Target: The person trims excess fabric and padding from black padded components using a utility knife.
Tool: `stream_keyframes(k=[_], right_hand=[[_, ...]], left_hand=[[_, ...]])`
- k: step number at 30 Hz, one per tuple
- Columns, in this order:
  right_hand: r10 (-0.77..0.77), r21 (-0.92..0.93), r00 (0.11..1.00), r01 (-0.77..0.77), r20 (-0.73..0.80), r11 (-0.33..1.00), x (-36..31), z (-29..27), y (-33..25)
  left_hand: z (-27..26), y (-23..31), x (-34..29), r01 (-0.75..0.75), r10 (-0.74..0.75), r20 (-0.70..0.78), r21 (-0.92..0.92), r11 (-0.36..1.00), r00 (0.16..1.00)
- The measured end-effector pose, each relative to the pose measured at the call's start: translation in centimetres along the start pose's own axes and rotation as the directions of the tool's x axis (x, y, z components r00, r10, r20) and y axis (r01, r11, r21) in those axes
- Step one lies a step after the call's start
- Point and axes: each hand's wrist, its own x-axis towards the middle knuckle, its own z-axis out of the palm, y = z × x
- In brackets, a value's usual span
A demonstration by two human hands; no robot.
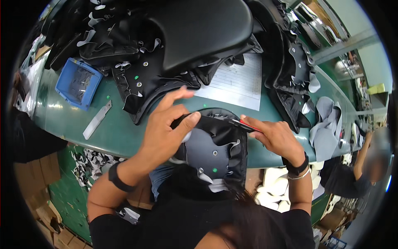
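Note:
In front of me lies a black padded cover (207, 149), underside up, with a grey inner panel, a metal eyelet and a green dot. Its far edge is pinched between the thumb and fingers of my left hand (168, 120), the index finger raised. Closed around a slim tool with a red and black handle (246, 125) is my right hand (275, 139). The tool's metal tip touches or nearly touches the cover's far right edge; its exact kind is hard to make out.
On the green table (120, 137) are a white box cutter (97, 120), a blue bin (86, 101) of small pieces and a printed sheet (238, 89). Black covers (207, 29) pile up at the back; grey pieces (325, 128) lie right. Another person (348, 174) is far right.

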Motion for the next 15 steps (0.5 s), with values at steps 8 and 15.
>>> stream_keyframes(k=[8,15], right_hand=[[0.146,-0.111,0.984,-0.134,0.103,0.985,-2.9,1.3,-0.7],[0.251,0.200,0.967,-0.255,0.047,0.946,-3.4,2.3,-2.0]], left_hand=[[-1.3,2.6,3.8,-0.411,0.110,-0.399,-0.903,0.129,0.911],[3.9,2.3,3.1,-0.376,0.119,0.487,0.473,0.797,0.865]])
